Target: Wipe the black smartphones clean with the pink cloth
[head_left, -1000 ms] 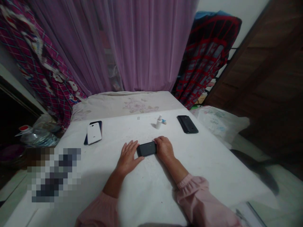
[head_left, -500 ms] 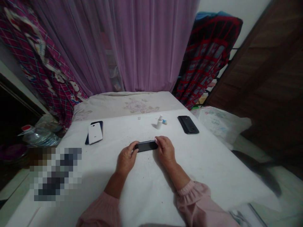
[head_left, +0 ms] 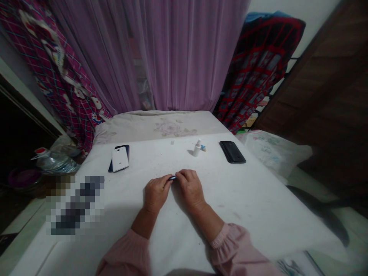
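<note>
A dark smartphone (head_left: 172, 178) is turned edge-on between my hands, low over the white cloth, so only a short shiny strip of it shows. My left hand (head_left: 156, 194) pinches its left end between thumb and fingers. Curled around the other end is my right hand (head_left: 191, 189), and its fingers hide most of the phone. Whether the right fingers also hold something small, I cannot tell. Beyond the hands stands a small white bottle (head_left: 197, 148), with a small blue-and-white item (head_left: 203, 148) beside it.
A white phone (head_left: 120, 159) lies on a dark one at the left. Stacked black phones (head_left: 232, 152) lie at the right. Near the far side is a tiny pale piece (head_left: 172, 142). A blurred-out patch (head_left: 79, 205) covers something at left. A white cloth (head_left: 230, 188) covers the table.
The phone has tipped from showing its dark flat face to edge-on. My right hand has moved left, closer to my left hand, and covers more of it. The view has shifted slightly.
</note>
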